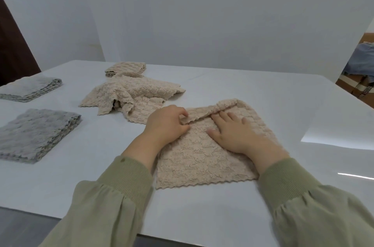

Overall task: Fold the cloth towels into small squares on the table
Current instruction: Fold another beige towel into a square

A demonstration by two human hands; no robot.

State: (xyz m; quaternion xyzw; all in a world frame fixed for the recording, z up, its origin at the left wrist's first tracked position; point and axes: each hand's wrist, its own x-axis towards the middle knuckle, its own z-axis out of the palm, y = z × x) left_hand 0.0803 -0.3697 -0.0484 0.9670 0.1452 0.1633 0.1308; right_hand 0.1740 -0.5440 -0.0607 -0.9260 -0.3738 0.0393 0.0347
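While the tan towel (202,159) lies on the white table (273,92) close to the person, its far edge is curled over. The left hand (168,123) pinches that edge with bent fingers; the right hand (236,131) lies flat on the cloth, fingers spread. If the flat hand lets go early, the cloth may slide and fold crooked. The messy tan pile (131,94) just behind could snag.

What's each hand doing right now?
Left hand: fingers pinching the folded edge of the beige towel.
Right hand: open, pressing flat on the same towel.
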